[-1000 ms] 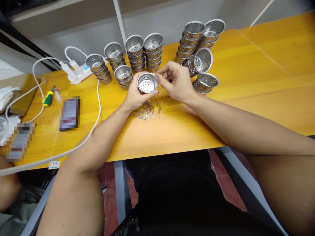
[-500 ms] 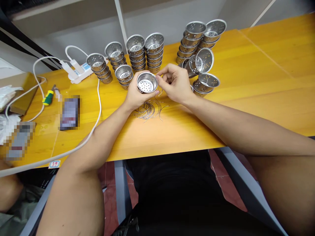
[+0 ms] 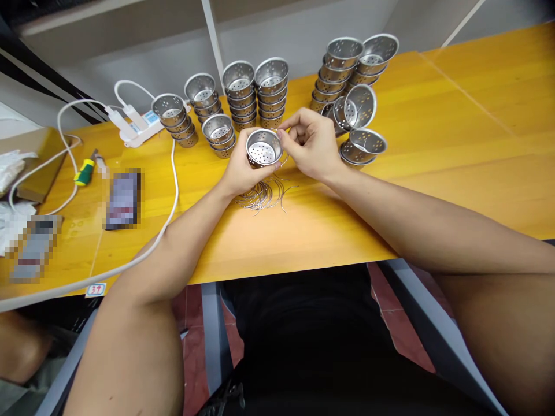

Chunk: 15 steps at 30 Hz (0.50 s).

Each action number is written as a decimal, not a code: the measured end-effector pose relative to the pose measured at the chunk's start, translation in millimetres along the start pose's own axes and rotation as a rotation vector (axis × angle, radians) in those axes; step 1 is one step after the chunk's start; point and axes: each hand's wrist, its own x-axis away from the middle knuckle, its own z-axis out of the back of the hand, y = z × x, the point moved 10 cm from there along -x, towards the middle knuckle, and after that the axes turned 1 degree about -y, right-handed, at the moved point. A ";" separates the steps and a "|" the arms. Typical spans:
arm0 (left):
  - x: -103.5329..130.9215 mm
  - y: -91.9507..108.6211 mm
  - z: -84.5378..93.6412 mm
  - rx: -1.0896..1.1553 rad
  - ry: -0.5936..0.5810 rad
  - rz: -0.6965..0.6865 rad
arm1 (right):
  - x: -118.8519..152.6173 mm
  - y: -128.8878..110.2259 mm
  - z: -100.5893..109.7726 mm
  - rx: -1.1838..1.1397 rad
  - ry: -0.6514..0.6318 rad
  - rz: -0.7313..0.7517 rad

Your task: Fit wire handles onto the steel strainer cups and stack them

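Observation:
My left hand (image 3: pixel 238 169) is wrapped round a small perforated metal strainer cup (image 3: pixel 263 151), its mouth tilted toward me. At the right side of its rim, my right hand (image 3: pixel 315 145) pinches a thin curved wire (image 3: pixel 285 160) between thumb and forefinger. Part of that wire shows beside the cup; whether its end sits in a hole I cannot tell. Just below the hands lies a loose heap of curved wires (image 3: pixel 259 199) on the yellow table (image 3: pixel 303 231).
Several stacks of perforated cups (image 3: pixel 272 86) stand along the back, with more cups (image 3: pixel 363 145) at right, some tilted. At left are a power strip (image 3: pixel 141 130), a white cable (image 3: pixel 176 173), a green-and-yellow screwdriver (image 3: pixel 85 172) and two blurred phone-like objects (image 3: pixel 123 199).
The strainer cup has shifted slightly right with my left hand, closer to my right fingers. More of the wire now shows beside the cup. My right hand has barely moved.

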 end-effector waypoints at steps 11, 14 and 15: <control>-0.4 -1.7 -0.4 -0.005 0.050 -0.077 | -1.3 -1.3 0.1 -0.070 -0.020 -0.009; -0.2 1.3 -2.5 0.010 0.038 -0.063 | -0.8 -1.6 -1.6 -0.073 -0.034 -0.044; -0.5 2.8 -4.3 0.019 0.021 -0.060 | -0.5 -2.1 -2.1 -0.073 -0.039 -0.054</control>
